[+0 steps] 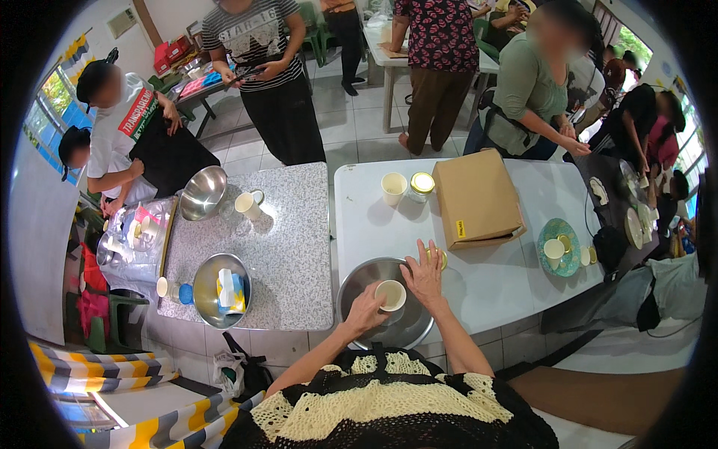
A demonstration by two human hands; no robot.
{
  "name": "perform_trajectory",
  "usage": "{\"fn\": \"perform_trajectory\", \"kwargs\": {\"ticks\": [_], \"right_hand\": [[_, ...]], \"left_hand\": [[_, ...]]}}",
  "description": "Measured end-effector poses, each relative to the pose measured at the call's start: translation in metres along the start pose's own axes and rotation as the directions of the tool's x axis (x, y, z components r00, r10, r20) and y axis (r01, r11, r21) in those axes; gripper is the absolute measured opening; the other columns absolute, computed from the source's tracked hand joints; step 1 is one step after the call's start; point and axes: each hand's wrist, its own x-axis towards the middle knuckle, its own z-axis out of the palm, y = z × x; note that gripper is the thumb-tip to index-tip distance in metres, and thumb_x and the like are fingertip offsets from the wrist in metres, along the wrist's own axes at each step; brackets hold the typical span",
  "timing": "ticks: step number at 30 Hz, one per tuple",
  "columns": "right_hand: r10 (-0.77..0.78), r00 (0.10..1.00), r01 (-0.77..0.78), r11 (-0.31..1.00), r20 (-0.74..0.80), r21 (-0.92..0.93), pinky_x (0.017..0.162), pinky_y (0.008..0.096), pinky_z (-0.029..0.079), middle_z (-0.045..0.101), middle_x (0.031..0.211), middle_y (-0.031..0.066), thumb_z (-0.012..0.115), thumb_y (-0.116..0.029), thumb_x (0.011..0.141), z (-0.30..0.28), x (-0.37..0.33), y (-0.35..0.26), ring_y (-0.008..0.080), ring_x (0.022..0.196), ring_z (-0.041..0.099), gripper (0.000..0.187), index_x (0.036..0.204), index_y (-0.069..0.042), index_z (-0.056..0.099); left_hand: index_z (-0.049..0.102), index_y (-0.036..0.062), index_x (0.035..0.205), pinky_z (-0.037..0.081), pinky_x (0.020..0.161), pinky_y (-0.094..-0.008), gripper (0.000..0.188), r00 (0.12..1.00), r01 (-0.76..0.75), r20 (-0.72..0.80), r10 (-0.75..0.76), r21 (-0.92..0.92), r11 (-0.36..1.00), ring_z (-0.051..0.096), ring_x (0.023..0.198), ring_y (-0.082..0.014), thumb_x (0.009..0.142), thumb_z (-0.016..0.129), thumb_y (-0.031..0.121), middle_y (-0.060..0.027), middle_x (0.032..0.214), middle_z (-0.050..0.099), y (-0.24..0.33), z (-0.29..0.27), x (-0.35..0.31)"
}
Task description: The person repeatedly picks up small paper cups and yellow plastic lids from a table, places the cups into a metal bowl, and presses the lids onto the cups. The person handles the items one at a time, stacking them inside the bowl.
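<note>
A pale paper cup is in the grasp of my left hand, over the wide steel mixing bowl at the table's near edge. My right hand is above the bowl's right side with its fingers stretched out and apart. Partly behind those fingers is a gold lid; whether I touch it, I cannot tell. Farther back on the white table stand another paper cup and a glass jar with a gold-and-white lid.
A closed cardboard box sits beyond my right hand. To its right is a turquoise plate with small cups. The speckled table at left bears two steel bowls, one at its far edge. Several people stand around both tables.
</note>
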Motion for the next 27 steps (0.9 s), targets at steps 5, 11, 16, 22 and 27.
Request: {"fn": "perform_trajectory", "kwargs": {"ticks": [5,11,16,22,27], "right_hand": [[0.004,1.0,-0.004,1.0,-0.018,-0.005,0.112,0.0596,0.02,0.035,0.147,0.0195,0.064,-0.031,0.088,0.006,-0.004,0.003,0.043,0.14,0.023,0.034,0.112,-0.008,0.064],[0.47,0.88,-0.465,0.882,-0.072,0.076,0.109,0.0584,0.028,0.034,0.147,0.022,0.067,-0.037,0.085,0.015,0.005,0.027,0.0445,0.136,0.029,0.055,0.131,-0.009,0.053],[0.517,0.815,-0.562,0.815,0.263,0.139,0.101,0.0589,0.039,0.036,0.143,0.0248,0.071,-0.045,0.077,-0.002,0.015,0.033,0.0474,0.128,0.038,0.08,0.139,-0.004,0.042],[0.506,0.8,-0.569,0.81,0.324,0.141,0.095,0.0568,0.044,0.043,0.128,0.026,0.068,-0.036,0.074,-0.018,0.024,0.025,0.0478,0.119,0.043,0.075,0.136,-0.002,0.042],[0.485,0.849,-0.517,0.844,0.209,0.142,0.09,0.0553,0.046,0.046,0.121,0.0233,0.067,-0.028,0.071,-0.009,0.013,0.037,0.0456,0.114,0.045,0.066,0.129,-0.003,0.046]], "left_hand": [[0.053,0.0035,0.087,0.047,0.095,-0.0442,0.037,0.999,-0.013,-0.04,0.014,0.026,1.0,0.048,0.121,-0.0407,0.065,0.081,0.015,-0.0189,0.136,0.047,0.0,-0.001,-0.001],[0.055,0.0032,0.084,0.049,0.093,-0.0456,0.036,0.998,-0.002,-0.066,0.002,0.003,1.0,0.048,0.122,-0.0394,0.062,0.081,0.014,-0.02,0.136,0.045,-0.002,0.005,-0.005],[0.056,0.0038,0.09,0.05,0.092,-0.0449,0.039,0.997,-0.001,-0.075,0.002,0.015,1.0,0.049,0.12,-0.0386,0.062,0.081,0.014,-0.0186,0.133,0.047,0.0,0.002,-0.004],[0.056,0.0041,0.093,0.05,0.092,-0.0445,0.041,0.997,-0.003,-0.074,0.005,0.03,1.0,0.049,0.12,-0.0385,0.063,0.081,0.014,-0.0182,0.132,0.047,0.0,0.0,-0.003],[0.056,0.0039,0.094,0.049,0.091,-0.0452,0.04,0.996,-0.03,-0.078,0.032,0.036,0.999,0.049,0.12,-0.0394,0.063,0.081,0.013,-0.0199,0.132,0.047,-0.006,0.005,-0.006]]}}
